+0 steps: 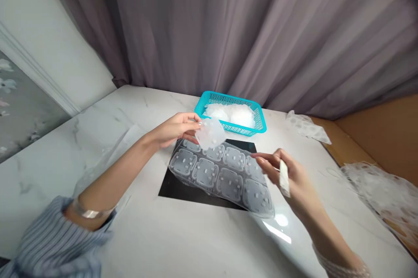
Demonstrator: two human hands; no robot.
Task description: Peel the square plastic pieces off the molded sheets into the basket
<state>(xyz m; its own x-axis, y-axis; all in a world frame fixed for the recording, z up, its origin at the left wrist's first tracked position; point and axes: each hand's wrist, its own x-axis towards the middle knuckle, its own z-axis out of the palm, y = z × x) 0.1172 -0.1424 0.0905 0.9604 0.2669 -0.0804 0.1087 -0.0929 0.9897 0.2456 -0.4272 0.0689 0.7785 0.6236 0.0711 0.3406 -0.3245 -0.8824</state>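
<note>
Head view: the left grip (176, 131) is closed on a translucent white piece (211, 134), pinching it near its left edge between thumb and fingers. That piece extends to the right of the left fingertips, raised over the far part of a clear moulded sheet (205, 173). Below and to the right of the left grip, the sheet, with its rows of rounded square cells, lies over a black mat (186, 191) on the white bench (156, 239).

The right grip (290, 171) is at the sheet's right side, thumb and forefinger extended leftward; whether their tips pinch anything, I cannot tell. A white strip (284, 178) lies against its fingers (held or worn, it is hard to say).

Beyond the left grip and slightly to its right stands a turquoise basket (261, 123) with two white heaps (242, 115) inside. Past the right grip, toward the back, lies a perforated clear sheet (307, 127); a bigger crumpled bundle (385, 191) of similar material rests to its right.
</note>
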